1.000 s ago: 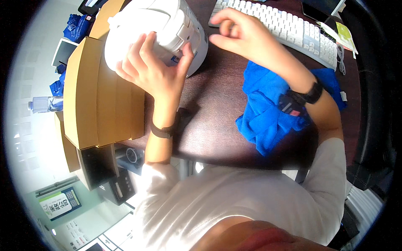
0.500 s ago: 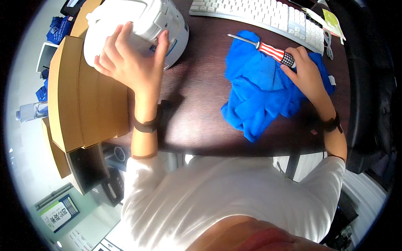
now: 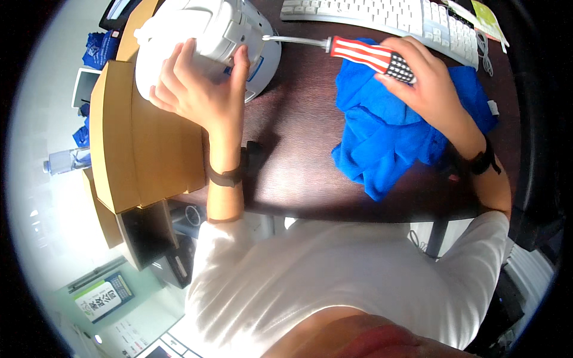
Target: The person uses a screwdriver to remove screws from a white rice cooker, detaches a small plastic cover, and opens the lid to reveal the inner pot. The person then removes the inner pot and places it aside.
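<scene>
Gripping striped screwdriver in my right hand, tip near white appliance, my left hand splayed against it

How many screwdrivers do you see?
1: the striped screwdriver in the right hand, pointing toward the white appliance. Others could be hidden, maybe under the blue cloth.

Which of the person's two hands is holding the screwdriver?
The right hand: its fingers close around the butt end of the screwdriver. The left hand holds no tool; it is spread against the white rounded appliance.
</scene>
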`<state>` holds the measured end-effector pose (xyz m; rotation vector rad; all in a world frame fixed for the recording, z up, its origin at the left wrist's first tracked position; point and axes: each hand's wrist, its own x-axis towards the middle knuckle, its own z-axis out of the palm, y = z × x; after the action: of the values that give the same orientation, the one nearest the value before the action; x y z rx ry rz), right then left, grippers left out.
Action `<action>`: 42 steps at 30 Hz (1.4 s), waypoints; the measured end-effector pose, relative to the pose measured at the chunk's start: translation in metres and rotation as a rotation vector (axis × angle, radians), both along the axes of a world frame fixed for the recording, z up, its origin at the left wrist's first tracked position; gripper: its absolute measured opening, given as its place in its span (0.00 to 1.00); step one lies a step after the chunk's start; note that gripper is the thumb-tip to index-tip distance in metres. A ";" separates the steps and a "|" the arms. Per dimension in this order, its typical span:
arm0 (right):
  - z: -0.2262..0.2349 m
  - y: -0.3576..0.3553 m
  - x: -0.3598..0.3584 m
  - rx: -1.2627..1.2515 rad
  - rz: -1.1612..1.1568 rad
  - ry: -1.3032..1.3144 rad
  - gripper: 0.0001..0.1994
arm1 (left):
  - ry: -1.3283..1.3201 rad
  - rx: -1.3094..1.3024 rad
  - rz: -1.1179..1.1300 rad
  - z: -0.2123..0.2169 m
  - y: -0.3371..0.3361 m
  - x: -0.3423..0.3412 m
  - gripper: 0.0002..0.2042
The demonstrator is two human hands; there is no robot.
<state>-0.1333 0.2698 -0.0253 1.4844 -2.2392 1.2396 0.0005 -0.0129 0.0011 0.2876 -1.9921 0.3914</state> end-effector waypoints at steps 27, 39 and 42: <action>0.000 -0.017 0.006 -0.081 0.028 0.059 0.19 | -0.030 0.057 -0.026 0.002 0.004 0.001 0.33; 0.001 -0.018 0.008 -0.088 0.040 0.041 0.20 | -0.027 0.065 -0.045 0.002 0.005 0.000 0.33; 0.004 -0.016 0.008 -0.026 0.038 0.063 0.21 | -0.033 0.075 -0.044 0.003 0.006 0.002 0.33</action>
<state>-0.1254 0.2541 -0.0213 1.5406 -2.1568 1.2108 0.0021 -0.0069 0.0039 0.2857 -2.0446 0.2953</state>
